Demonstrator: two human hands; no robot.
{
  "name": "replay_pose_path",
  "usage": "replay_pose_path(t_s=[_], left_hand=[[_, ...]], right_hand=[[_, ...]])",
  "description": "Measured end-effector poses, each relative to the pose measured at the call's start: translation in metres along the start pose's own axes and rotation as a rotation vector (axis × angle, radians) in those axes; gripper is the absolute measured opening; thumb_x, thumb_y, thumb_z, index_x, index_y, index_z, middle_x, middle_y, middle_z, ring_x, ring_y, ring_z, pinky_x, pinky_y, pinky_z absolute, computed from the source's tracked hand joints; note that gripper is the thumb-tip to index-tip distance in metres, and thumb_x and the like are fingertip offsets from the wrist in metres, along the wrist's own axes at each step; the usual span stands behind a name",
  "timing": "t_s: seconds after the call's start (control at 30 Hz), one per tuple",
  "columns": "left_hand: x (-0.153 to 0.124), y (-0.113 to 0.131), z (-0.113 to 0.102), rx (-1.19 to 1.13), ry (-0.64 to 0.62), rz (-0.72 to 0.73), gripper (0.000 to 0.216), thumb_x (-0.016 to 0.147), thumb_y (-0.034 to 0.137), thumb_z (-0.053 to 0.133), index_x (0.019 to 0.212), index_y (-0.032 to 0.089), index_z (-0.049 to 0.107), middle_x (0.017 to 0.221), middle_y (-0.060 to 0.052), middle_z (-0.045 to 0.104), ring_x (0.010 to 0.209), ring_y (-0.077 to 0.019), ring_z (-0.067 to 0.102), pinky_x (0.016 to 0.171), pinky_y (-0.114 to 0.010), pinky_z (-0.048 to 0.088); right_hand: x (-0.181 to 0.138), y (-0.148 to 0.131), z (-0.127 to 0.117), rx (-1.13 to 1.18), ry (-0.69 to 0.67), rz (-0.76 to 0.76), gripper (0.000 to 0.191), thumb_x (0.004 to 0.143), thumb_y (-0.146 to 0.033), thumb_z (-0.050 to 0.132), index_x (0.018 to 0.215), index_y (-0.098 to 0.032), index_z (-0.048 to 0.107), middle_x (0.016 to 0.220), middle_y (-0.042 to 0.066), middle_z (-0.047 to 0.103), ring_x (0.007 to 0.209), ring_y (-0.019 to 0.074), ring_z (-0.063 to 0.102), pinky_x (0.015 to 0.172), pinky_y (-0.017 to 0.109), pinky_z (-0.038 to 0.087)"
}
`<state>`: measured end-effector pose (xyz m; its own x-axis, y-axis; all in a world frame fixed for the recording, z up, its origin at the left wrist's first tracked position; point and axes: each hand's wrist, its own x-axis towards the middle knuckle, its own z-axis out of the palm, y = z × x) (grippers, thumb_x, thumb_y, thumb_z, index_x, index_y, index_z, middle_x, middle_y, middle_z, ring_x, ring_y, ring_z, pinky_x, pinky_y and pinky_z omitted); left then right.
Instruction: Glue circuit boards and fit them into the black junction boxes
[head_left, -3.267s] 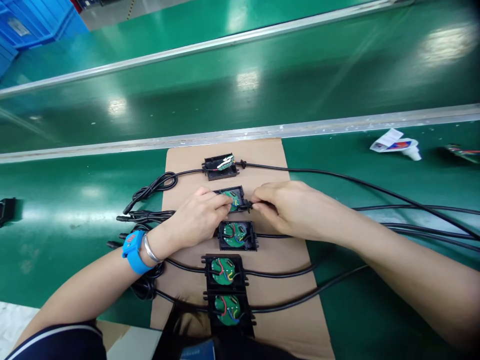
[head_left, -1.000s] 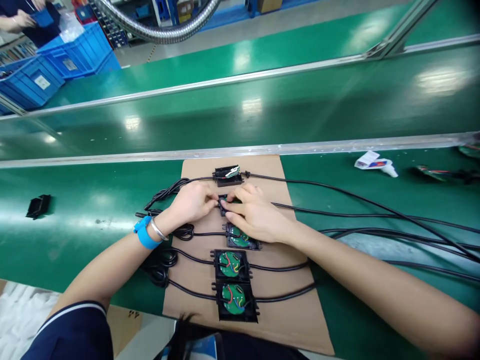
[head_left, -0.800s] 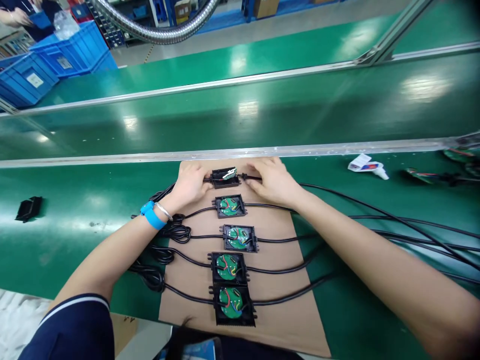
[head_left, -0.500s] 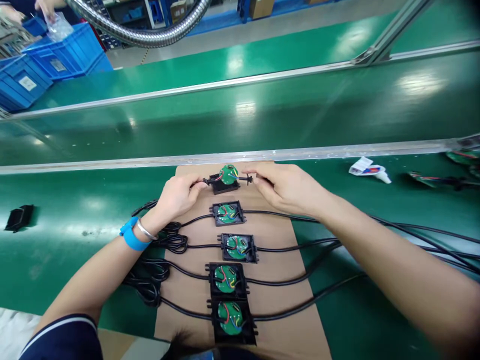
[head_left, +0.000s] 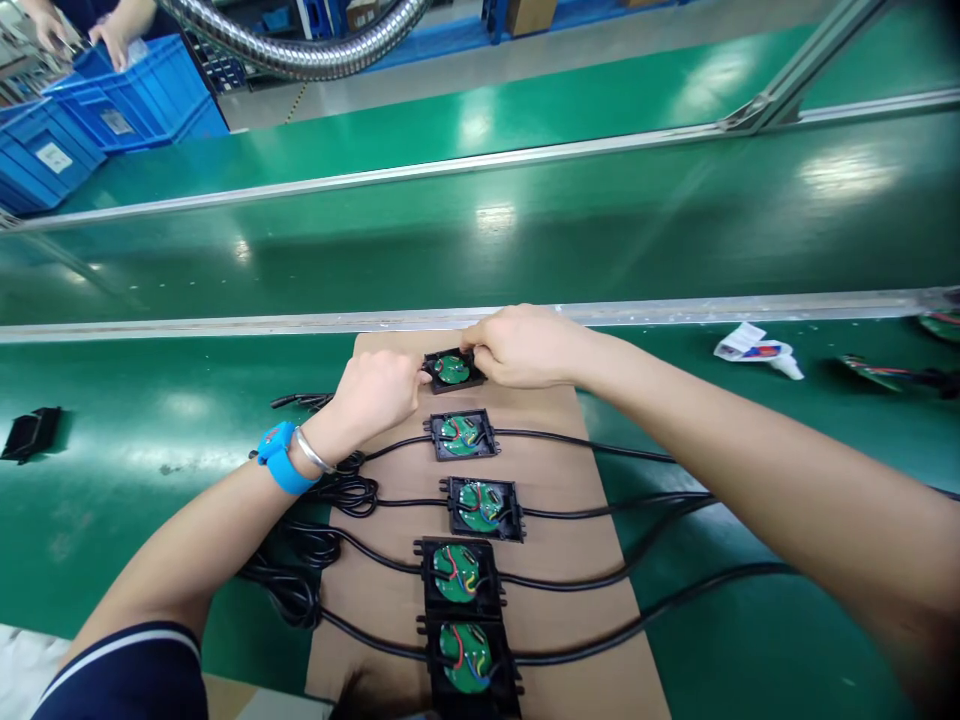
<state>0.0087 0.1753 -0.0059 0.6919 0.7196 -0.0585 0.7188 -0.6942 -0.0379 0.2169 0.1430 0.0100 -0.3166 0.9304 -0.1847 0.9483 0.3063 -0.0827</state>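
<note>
At the far end of a column of black plastic boxes, the farthest box [head_left: 454, 388] lies between my two hands. A round green circuit board [head_left: 451, 369] with thin coloured wires sits inside it. My left hand [head_left: 381, 392] is closed at the box's left end, its fingertips against the cable entry. On the opposite side my right hand [head_left: 517, 347] is curled over the right end, thumb and fingers bent onto the edge; its fingertips partly hide that corner. Nearer to me, another open box [head_left: 484, 507] holds a similar board, with black cables leaving both sides.
Several such boxes lie on a cardboard sheet [head_left: 555, 560]. Coiled black cables [head_left: 296, 595] are at left. A black plastic part [head_left: 30, 435] lies far left; a white tube [head_left: 759, 350] and loose boards [head_left: 874, 372] lie right. A co-worker's hands [head_left: 112, 40] are above blue bins [head_left: 139, 95].
The round board, tilted above the farthest box before, now lies down inside it. My right hand has moved left onto the box's right end, and my left hand has turned knuckles up.
</note>
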Motion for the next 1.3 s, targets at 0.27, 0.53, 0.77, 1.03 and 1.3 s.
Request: replay_pose_path(t_s=[0.27,0.53,0.77,1.03,1.3], left_hand=[[0.003,0.002,0.004,-0.036,-0.013,-0.010,0.033,0.097,0.037,0.048,0.093,0.015,0.072,0.083,-0.015,0.073,0.077,-0.0301,0.071,0.065,-0.036,0.050],[0.005,-0.005,0.006,-0.123,-0.049,-0.036,0.028,0.094,0.035,0.051,0.095,0.018,0.073,0.083,-0.012,0.074,0.076,-0.0304,0.069,0.062,-0.037,0.048],[0.014,-0.018,0.004,-0.402,-0.045,-0.065,0.014,0.084,0.024,0.060,0.082,0.020,0.073,0.078,-0.003,0.074,0.068,-0.0181,0.063,0.064,-0.030,0.045],[0.020,-0.016,0.013,-0.694,0.066,-0.083,0.013,0.077,0.014,0.063,0.086,0.017,0.071,0.081,-0.002,0.075,0.070,-0.0141,0.066,0.068,-0.027,0.051],[0.009,-0.013,0.031,-0.436,0.271,0.075,0.010,0.084,0.014,0.059,0.087,0.017,0.069,0.090,-0.005,0.073,0.086,-0.0186,0.066,0.080,-0.032,0.053]], right_hand=[[0.005,0.002,0.010,0.106,-0.076,-0.097,0.048,0.086,-0.020,0.039,0.120,-0.026,0.073,0.114,0.006,0.073,0.100,0.0261,0.066,0.079,0.036,0.047],[0.004,-0.011,0.020,0.095,-0.112,-0.058,0.043,0.085,-0.023,0.041,0.113,-0.016,0.073,0.091,0.014,0.074,0.074,0.0261,0.065,0.061,0.035,0.039],[0.008,-0.013,0.022,0.176,-0.098,-0.057,0.030,0.083,-0.021,0.040,0.087,-0.016,0.069,0.085,0.013,0.071,0.068,0.0223,0.059,0.058,0.033,0.033],[-0.005,-0.019,0.032,0.251,-0.046,-0.020,0.030,0.085,-0.026,0.040,0.088,-0.015,0.068,0.083,0.014,0.069,0.072,0.0227,0.061,0.059,0.032,0.035],[-0.009,-0.022,0.028,0.239,-0.042,0.017,0.031,0.084,-0.027,0.043,0.093,-0.014,0.070,0.084,0.014,0.069,0.074,0.0245,0.062,0.058,0.033,0.036]])
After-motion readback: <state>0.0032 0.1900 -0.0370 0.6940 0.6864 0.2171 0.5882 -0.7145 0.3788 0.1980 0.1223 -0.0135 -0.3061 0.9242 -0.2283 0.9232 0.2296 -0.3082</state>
